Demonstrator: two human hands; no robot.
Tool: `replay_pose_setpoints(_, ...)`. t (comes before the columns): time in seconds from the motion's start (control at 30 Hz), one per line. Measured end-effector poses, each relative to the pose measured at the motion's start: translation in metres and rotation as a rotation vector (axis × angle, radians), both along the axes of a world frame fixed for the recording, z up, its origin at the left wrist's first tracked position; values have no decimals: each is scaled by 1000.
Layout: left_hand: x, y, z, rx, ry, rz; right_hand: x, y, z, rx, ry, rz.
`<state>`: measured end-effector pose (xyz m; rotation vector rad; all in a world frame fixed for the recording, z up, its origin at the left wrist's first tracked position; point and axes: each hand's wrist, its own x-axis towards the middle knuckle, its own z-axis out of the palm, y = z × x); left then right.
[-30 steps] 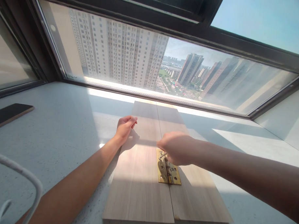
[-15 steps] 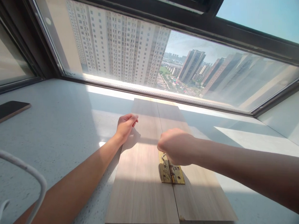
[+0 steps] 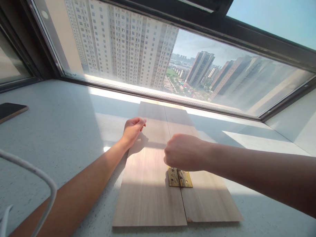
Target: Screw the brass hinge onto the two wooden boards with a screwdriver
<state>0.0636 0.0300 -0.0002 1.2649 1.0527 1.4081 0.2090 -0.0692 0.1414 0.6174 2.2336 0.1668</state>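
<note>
Two pale wooden boards [image 3: 150,197] lie side by side on the sill, a thin seam between them. Across that seam sits a brass hinge [image 3: 180,181], one leaf on each board, with holes in its leaves. My right hand [image 3: 184,152] is closed in a fist over the hinge's upper part and hides it; what its fingers grip is out of sight. My left hand [image 3: 134,129] is closed, fingers curled, above the left board's outer edge. Anything inside it is hidden.
A phone [image 3: 8,112] lies at the far left of the speckled white sill [image 3: 61,129]. A white cable [image 3: 39,173] loops up at lower left, in front of my left forearm. Behind the boards runs a dark window frame [image 3: 148,94], with tall buildings outside.
The view has shifted slightly. A small metal piece that showed beneath my right fingers is now hidden, and the fist looks turned a little. My left hand stays in place over the board.
</note>
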Motion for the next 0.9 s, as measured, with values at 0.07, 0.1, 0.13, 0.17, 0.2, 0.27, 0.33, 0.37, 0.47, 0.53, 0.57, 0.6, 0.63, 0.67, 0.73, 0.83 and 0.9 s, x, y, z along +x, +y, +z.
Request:
replay_pose_setpoints(0.07,0,0,1,-6,12,3,-1,2,0,-42,-45,21)
replay_pose_setpoints(0.1,0,0,1,-8,18,3,-2,3,0,-50,-61,-16)
replay_pose_setpoints(0.13,0,0,1,-10,23,4,-3,4,0,-52,-64,-77)
replay_pose_setpoints(0.17,0,0,1,-10,27,5,-5,5,0,-43,-48,-174)
replay_pose_setpoints(0.2,0,0,1,-11,29,6,-7,6,0,-24,-21,-297)
replay_pose_setpoints(0.27,0,0,2,-13,31,9,-11,7,-1,24,23,-549)
replay_pose_setpoints(0.33,0,0,2,-17,32,11,-12,9,-2,53,21,-710)
replay_pose_setpoints(0.37,0,0,2,-19,32,11,-12,9,-3,55,9,-735)
replay_pose_setpoints(0.47,0,0,2,-18,33,10,-6,10,-1,29,5,-660)
replay_pose_setpoints(0.53,0,-1,2,-15,33,10,0,9,1,8,-11,-429)
replay_pose_setpoints(0.57,1,-1,1,-13,33,10,2,8,2,0,-22,-299)
replay_pose_setpoints(0.6,1,-1,1,-12,33,10,4,8,3,-7,-33,-172)
replay_pose_setpoints(0.63,1,-1,1,-12,34,10,5,7,3,-15,-45,-66)
replay_pose_setpoints(0.67,0,-1,2,-12,36,10,5,7,3,-25,-54,-8)
replay_pose_setpoints(0.73,0,-1,1,-14,40,10,4,8,2,-52,-64,-4)
replay_pose_setpoints(0.83,0,-1,1,-16,48,10,0,12,1,-74,-70,-117)
replay_pose_setpoints(0.9,0,0,0,-18,51,9,-2,15,-1,-48,-41,-270)
